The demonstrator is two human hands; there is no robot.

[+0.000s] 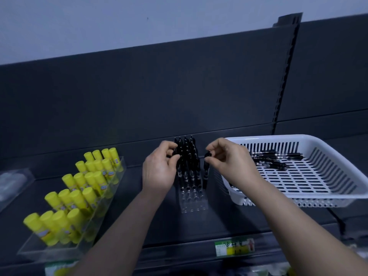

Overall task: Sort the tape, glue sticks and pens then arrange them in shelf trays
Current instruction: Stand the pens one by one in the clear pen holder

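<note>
Beside the holder, pen upright.

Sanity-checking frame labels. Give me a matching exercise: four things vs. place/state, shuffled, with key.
Things
1. yellow cylindrical glue sticks
2. upright black plastic pens
3. single black plastic pen
4. white slotted plastic basket

Places/states
A. pinched by the right hand
B. on the shelf's right side, with loose black pens lying in it
C. standing in rows in the clear tray, left side
D. in the clear holder, gripped by the left hand

Pairs: 1-C, 2-D, 3-A, 4-B
</note>
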